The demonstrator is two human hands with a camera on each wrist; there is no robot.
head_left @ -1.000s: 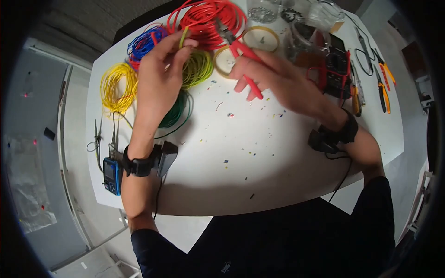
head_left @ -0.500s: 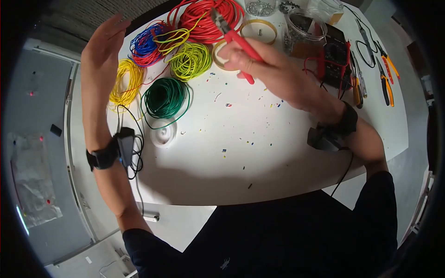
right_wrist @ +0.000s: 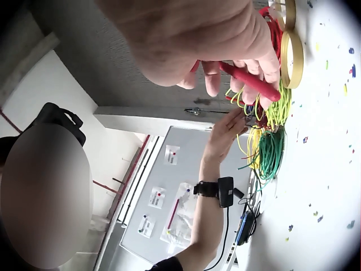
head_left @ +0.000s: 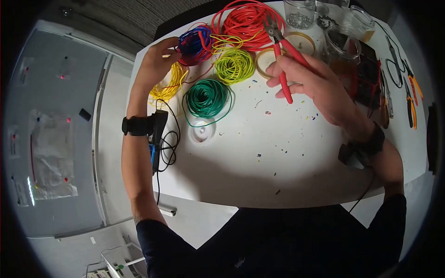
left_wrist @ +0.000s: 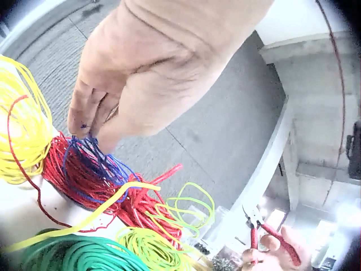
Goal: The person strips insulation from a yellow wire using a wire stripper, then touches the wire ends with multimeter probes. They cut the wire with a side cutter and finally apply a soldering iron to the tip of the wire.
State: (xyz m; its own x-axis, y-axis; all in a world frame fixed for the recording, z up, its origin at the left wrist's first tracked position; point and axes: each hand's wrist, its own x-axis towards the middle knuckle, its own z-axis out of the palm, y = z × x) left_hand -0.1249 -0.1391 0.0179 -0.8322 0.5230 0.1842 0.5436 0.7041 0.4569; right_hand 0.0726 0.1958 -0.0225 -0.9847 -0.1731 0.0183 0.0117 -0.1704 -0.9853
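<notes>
My left hand (head_left: 155, 65) reaches to the back left, its thumb and fingertips pinching strands of blue wire (left_wrist: 101, 164) at the edge of a blue-and-red wire bundle (head_left: 194, 44). Coils of yellow wire (head_left: 171, 85) and dark green wire (head_left: 218, 99) lie nearer me. To the right of the bundle are a yellow-green coil (head_left: 234, 67) and a thick red coil (head_left: 252, 23). My right hand (head_left: 320, 83) holds diagonal cutters (head_left: 286, 93) by their red handles, raised over the table with the tips pointing away from me. Nothing shows between the cutter blades.
Tape rolls (head_left: 257, 65) and clear jars (head_left: 343, 44) stand behind my right hand. A multimeter (head_left: 368, 83) and orange-handled pliers (head_left: 410, 109) lie farther right. Small wire scraps (head_left: 268, 113) dot the table. A white spool (head_left: 201, 132) sits by the green coil.
My left hand has let go of a short yellow-green wire piece, swung left with straight fingers, then come to the blue wire. My right hand keeps the cutters raised. The head view has shifted left.
</notes>
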